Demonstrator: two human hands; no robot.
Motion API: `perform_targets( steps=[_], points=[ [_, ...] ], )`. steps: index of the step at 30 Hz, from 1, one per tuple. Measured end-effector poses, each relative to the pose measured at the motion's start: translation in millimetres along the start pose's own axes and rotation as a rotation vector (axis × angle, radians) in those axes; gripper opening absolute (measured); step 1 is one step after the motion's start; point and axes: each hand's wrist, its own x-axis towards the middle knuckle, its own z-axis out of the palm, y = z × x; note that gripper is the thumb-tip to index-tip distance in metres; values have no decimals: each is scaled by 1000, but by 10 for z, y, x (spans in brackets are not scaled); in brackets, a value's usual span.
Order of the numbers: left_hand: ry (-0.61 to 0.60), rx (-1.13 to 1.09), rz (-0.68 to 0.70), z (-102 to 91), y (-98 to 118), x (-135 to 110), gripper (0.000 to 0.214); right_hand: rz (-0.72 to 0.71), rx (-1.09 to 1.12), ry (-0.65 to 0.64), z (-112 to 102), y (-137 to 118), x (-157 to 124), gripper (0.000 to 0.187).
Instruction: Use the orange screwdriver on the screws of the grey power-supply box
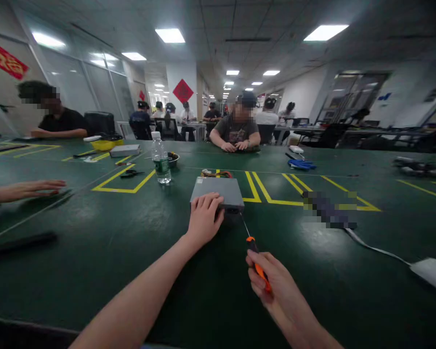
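Observation:
A flat grey metal box lies on the green table, with coloured wires at its far end. My left hand rests on the box's near left corner, fingers curled over its edge. My right hand is closed round the orange handle of a screwdriver. The thin shaft points away from me, and its tip reaches the box's near right corner.
A water bottle stands left of the box, with scissors and a small bowl nearby. A white device with a cable lies at right. Another person's hand lies flat at left. Several people sit round the table.

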Motion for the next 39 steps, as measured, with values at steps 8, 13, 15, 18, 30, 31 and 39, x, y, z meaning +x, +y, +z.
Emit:
perform_targets(
  steps=[8,13,15,18,30,31,39],
  points=[
    [7,-3,12,0,30,6,26,81,161,36,87,-60,9,18],
    [20,3,18,-8,28,10,26,84,232,50,96,24,71,18],
    [20,-1,16,-6,23,11,26,46,227,67,98,49,89,19],
    [18,-5,16,-1,18,12,26,47,181,38,96,62,101,27],
    [9,-4,13,-7,19,11,27,92,301,-5,100,63,135,16],
    [9,-4,13,-7,19,11,27,89,301,-4,107,56,129,15],
    [8,-19,6,-5,18,9,26,160,365,-5,121,29,121,26]
  ],
)
